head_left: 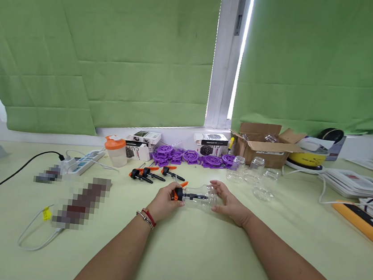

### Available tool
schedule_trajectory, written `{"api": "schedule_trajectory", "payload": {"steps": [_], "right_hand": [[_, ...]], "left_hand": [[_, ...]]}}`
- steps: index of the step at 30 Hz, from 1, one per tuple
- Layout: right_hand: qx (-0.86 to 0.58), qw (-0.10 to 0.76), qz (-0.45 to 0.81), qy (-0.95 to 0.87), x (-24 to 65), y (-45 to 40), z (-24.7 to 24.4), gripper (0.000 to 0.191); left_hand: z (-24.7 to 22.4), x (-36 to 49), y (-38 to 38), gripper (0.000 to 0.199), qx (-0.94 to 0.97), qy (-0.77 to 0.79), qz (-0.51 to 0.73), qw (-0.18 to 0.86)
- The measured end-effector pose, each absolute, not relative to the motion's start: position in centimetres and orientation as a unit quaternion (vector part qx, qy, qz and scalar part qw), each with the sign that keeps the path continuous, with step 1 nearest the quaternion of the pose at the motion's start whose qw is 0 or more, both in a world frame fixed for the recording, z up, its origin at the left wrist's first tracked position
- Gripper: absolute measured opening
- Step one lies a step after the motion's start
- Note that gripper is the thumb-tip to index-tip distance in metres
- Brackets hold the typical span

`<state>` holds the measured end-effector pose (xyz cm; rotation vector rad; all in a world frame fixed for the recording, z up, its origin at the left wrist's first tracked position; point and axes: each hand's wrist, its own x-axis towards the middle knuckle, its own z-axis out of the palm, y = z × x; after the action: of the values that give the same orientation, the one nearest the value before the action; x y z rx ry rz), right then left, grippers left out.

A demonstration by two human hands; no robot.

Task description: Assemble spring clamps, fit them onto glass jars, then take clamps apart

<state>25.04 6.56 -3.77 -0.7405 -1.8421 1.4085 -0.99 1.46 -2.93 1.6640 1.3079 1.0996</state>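
A clear bottle [202, 196] lies sideways between my hands, just above or on the pale green table [194, 253]. Its neck points left, where a black cap with orange parts [178, 194] sits against it, and a black rod shows inside the bottle. My left hand [165, 200] has its fingers wrapped round the cap. At the bottle's wide base, my right hand [231, 206] grips with thumb and fingers on either side of the rim. Whether the cap is fully seated cannot be made out.
Behind are several black-and-orange cap assemblies [141, 175], purple discs [190, 157], small boxes [210, 145] and an orange-lidded cup [116, 151]. Clear bottles [265, 185] and an open cardboard box [266, 147] stand back right. A power strip [86, 162] with cables lies left.
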Motion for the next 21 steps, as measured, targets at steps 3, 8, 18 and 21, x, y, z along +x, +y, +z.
{"api": "schedule_trajectory", "payload": {"steps": [3,8,18,21], "right_hand": [[-0.283,0.350,0.545,-0.707,24.90,6.59,-3.82,0.075],[-0.278,0.345,0.564,-0.697,24.90,6.75,-3.91,0.063],[-0.294,0.353,0.572,-0.680,24.76,7.03,-4.34,0.056],[-0.305,0.341,0.560,-0.690,24.61,6.72,-3.78,0.053]], "left_hand": [[-2.78,-0.98,1.35,0.039,0.648,0.515,0.423,0.369],[-2.62,-0.86,1.24,0.040,0.642,0.512,0.425,0.381],[-2.86,-0.97,1.34,0.041,0.649,0.519,0.417,0.368],[-2.70,-0.89,1.23,0.040,0.647,0.521,0.415,0.370]]}}
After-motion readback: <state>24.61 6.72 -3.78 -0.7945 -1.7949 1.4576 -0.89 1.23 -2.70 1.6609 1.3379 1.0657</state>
